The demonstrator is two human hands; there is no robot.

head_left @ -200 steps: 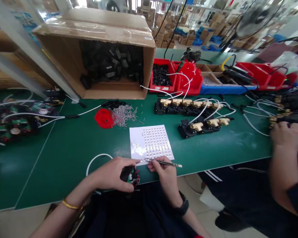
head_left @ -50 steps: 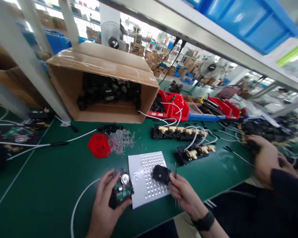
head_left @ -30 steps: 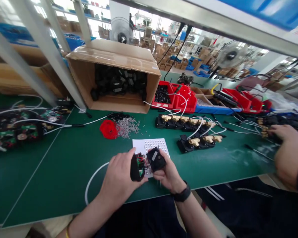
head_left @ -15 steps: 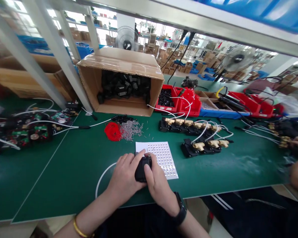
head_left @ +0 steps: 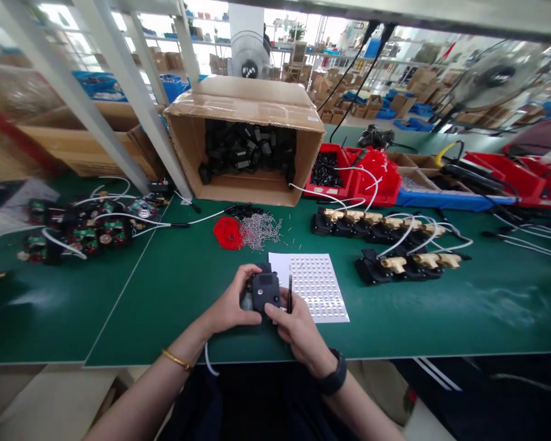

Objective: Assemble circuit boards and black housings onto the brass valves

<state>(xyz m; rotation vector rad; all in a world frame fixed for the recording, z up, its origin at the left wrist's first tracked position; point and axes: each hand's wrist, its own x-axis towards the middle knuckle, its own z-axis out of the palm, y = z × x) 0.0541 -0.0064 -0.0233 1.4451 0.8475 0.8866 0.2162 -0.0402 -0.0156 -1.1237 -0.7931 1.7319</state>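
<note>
A square black plastic housing (head_left: 265, 293) with a small silver dot on its face is held above the table in front of me. My left hand (head_left: 239, 301) grips its left side, fingers behind and thumb below. My right hand (head_left: 294, 321) pinches its lower right corner with the thumb. A slim dark pointed tool (head_left: 290, 293) stands up from the right hand's fingers; its exact kind is unclear. Just behind lies a white sheet (head_left: 324, 288) with rows of small silvery stickers. A white cable (head_left: 207, 358) hangs below the left hand.
Loose screws (head_left: 261, 229) lie beside a red coil (head_left: 227, 233). Behind them a cardboard box (head_left: 243, 98) on its side holds black parts. Black units with brass fittings (head_left: 395, 264) line the right. Open circuit-board units (head_left: 87, 239) lie left. Red bins (head_left: 349, 177) stand at the back.
The housing has been turned so its flat face with the silver dot shows. The slim dark tool now shows in my right hand. The view has swung a little left.
</note>
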